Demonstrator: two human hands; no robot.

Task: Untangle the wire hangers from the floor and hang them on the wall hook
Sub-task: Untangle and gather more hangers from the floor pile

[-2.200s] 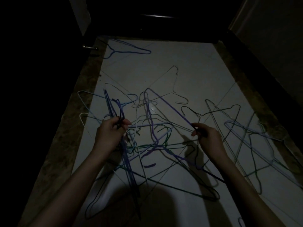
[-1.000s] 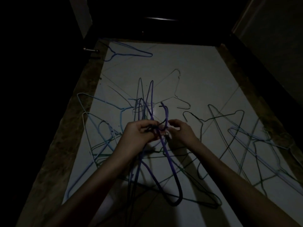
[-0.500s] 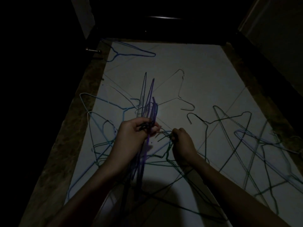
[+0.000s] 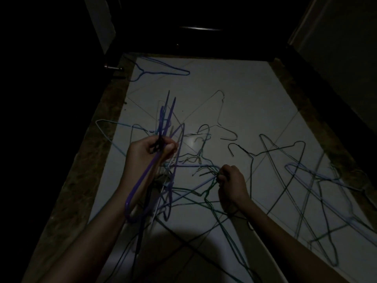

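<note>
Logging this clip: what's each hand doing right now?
Left hand: grips a bundle of purple hangers.
Right hand: pinches a green hanger in the tangle.

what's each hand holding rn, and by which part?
Left hand grips a bundle of purple hangers near their necks. Right hand pinches a green hanger in the floor tangle; which part cannot be told.

A dim home hallway: tiled floor point(image 4: 234, 94), dark door point(image 4: 200, 23), doorstop point(image 4: 113, 68).

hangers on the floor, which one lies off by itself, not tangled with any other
The blue hanger at the far left corner of the floor, near the door. It touches no other hanger, while the rest cross one another nearer the hands.
</note>
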